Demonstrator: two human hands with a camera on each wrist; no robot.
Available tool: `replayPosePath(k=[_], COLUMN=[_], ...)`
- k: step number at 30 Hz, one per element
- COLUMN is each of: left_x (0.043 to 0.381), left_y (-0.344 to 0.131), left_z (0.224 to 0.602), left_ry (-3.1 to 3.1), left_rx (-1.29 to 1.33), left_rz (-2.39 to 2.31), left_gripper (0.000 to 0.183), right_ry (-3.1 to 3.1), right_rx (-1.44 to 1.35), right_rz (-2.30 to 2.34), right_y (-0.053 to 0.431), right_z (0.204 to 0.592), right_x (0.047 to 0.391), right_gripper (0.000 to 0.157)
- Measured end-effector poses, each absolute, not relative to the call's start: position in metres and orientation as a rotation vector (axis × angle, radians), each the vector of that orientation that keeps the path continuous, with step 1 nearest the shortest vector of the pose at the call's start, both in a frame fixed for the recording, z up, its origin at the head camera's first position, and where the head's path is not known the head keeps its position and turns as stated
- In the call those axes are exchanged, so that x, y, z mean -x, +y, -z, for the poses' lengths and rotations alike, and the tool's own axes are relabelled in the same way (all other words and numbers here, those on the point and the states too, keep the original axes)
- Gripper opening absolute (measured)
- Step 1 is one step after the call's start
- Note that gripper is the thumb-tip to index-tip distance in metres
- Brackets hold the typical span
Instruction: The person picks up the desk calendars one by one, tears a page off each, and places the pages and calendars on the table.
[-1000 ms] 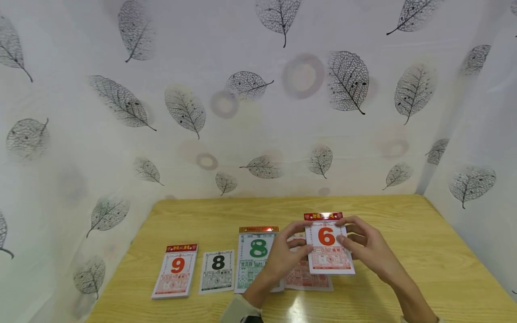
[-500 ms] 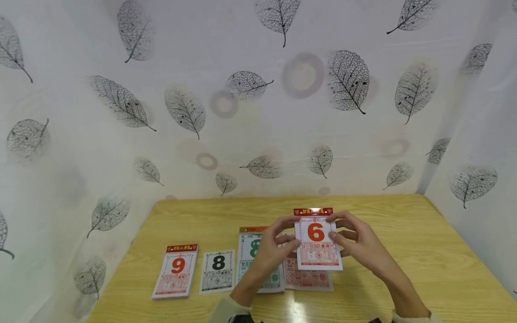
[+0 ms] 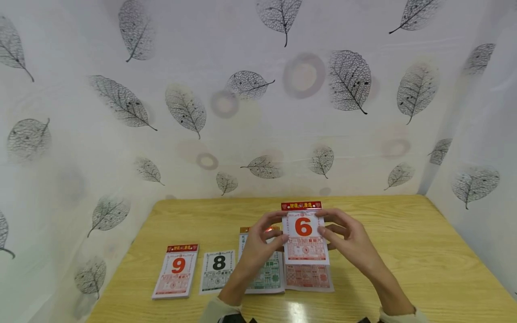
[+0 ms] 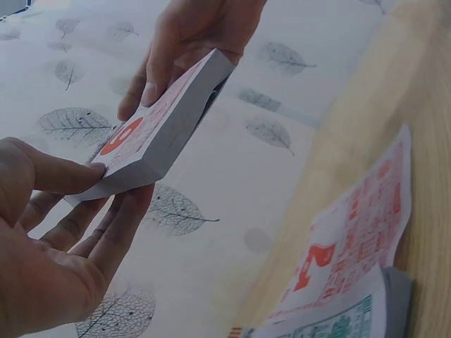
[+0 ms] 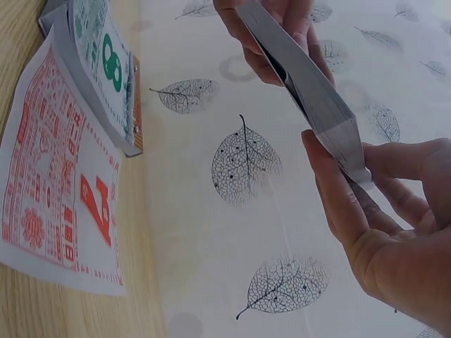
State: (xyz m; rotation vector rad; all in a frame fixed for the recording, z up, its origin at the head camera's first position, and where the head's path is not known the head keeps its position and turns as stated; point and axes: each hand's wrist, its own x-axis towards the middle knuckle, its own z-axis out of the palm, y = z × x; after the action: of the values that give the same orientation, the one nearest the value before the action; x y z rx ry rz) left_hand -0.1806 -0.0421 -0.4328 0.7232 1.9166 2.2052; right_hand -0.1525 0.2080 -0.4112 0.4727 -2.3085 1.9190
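Note:
Both hands hold up a thick tear-off calendar [image 3: 305, 240] with a red 6 and a red header strip. My left hand [image 3: 259, 244] pinches its left edge, thumb in front and fingers behind. On the opposite edge my right hand [image 3: 350, 242] grips it the same way. The left wrist view shows the pad's thick side [image 4: 176, 134] between the two hands, raised off the table. Partly hidden below it lie a calendar with a green 8 [image 3: 264, 278] and a loose sheet with red print [image 3: 308, 279]; the right wrist view shows a red 7 on that sheet [image 5: 67, 176].
A calendar with a red 9 [image 3: 175, 273] lies at the left of the wooden table [image 3: 404, 251]. Beside it is a sheet with a black 8 [image 3: 218, 271]. A leaf-patterned white sheet [image 3: 266, 130] hangs behind the table and along its sides.
Both hands have carried the red 6 calendar to the left and slightly up, so it now covers part of the green 8 calendar and the red sheet. The other papers have stayed put.

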Motion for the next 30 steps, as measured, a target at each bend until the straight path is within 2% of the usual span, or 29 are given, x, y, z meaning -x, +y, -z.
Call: replayPosePath(k=[8, 20, 30], left_x=[0.185, 0.193, 0.193], left_y=[-0.059, -0.079, -0.087], left_z=[0.424, 0.425, 0.426], left_ry=[1.920, 1.769, 1.734], left_rx=[-0.802, -0.983, -0.943], left_rz=[-2.175, -2.073, -2.087], left_gripper=[0.062, 0.064, 0.064], right_ry=[-2.298, -2.228, -2.199], right_rx=[-0.480, -0.498, -0.502], right_rz=[-1.911, -1.962, -1.937], right_y=[0.195, 0.180, 0.165], right_z=[0.407, 0.412, 0.419], right_x=[0.157, 0.157, 0.154], right_gripper=[0.032, 0.031, 0.034])
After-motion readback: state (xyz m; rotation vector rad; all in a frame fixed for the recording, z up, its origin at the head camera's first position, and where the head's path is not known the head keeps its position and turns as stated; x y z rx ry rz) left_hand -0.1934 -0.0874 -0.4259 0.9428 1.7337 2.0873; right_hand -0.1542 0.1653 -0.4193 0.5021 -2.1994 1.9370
